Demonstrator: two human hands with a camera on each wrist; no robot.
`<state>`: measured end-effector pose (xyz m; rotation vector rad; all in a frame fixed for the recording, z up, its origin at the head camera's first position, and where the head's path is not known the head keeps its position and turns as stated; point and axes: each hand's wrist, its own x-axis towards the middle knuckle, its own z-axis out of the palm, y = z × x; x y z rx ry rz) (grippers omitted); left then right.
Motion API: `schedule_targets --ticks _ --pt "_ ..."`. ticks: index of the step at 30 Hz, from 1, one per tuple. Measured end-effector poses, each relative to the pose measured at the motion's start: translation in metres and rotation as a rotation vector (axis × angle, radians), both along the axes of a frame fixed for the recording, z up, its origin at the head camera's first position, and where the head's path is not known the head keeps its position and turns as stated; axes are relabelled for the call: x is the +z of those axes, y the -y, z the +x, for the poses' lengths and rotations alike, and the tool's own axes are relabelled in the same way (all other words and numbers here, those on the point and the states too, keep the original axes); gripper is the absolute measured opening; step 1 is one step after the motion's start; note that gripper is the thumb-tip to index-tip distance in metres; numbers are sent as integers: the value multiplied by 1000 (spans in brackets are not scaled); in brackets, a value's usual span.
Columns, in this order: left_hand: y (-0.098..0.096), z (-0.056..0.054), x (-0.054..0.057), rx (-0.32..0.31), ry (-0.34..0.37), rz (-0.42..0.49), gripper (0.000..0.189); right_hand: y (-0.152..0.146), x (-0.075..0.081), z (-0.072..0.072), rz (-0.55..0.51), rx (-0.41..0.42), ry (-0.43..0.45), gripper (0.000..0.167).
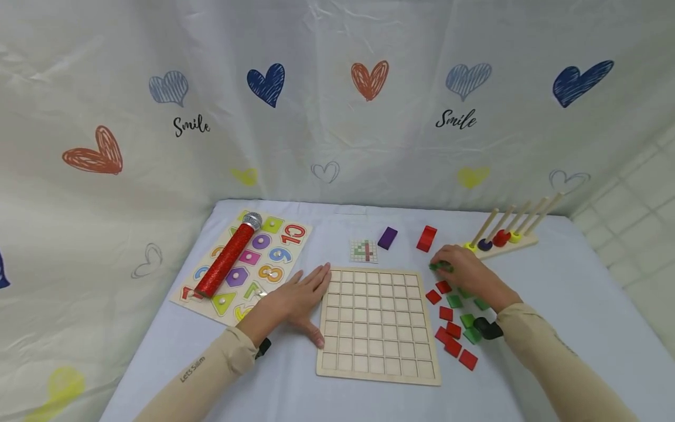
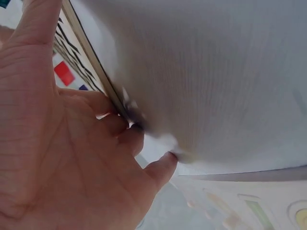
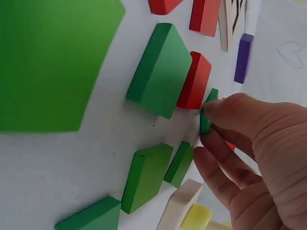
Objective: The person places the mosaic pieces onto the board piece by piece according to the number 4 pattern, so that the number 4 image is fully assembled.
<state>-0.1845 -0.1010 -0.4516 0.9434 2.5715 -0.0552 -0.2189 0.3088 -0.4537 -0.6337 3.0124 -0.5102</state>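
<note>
My left hand (image 1: pixel 300 299) lies along the left edge of a wooden grid board (image 1: pixel 378 319), its fingers extended and thumb apart, touching the rim. In the left wrist view the fingers of the left hand (image 2: pixel 81 139) meet the board's edge. To the right of the board, my right hand (image 1: pixel 466 272) pinches a green square tile (image 3: pixel 208 115) between thumb and fingers, just above the table. Loose red tiles (image 1: pixel 446 313) and green tiles (image 1: pixel 467 320) are scattered below that hand. A small pattern card (image 1: pixel 364 251) with a coloured grid lies behind the board.
At the left, a red glittery microphone (image 1: pixel 229 258) lies across a number-and-shape puzzle board (image 1: pixel 179 296). Behind the grid board are a purple block (image 1: pixel 387 238) and a red block (image 1: pixel 426 238). A peg stand (image 1: pixel 527 241) with coloured beads stands at the back right.
</note>
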Motion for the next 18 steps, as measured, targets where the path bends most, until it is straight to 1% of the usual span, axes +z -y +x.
schedule_targets --ticks 3,7,12,15,18 --pt "1 2 -1 -5 -5 3 149 2 -1 0 -6 -9 -3 20" --pt "0 5 -2 1 -7 7 148 7 -1 2 -21 9 -27 21" --pt "-2 6 -3 35 5 13 148 17 8 4 -31 45 -35 23" --pt "-4 5 -2 46 0 0 148 25 14 5 -47 87 -34 22" --pt "-6 5 0 54 3 -7 148 35 19 7 -38 132 -44 21"
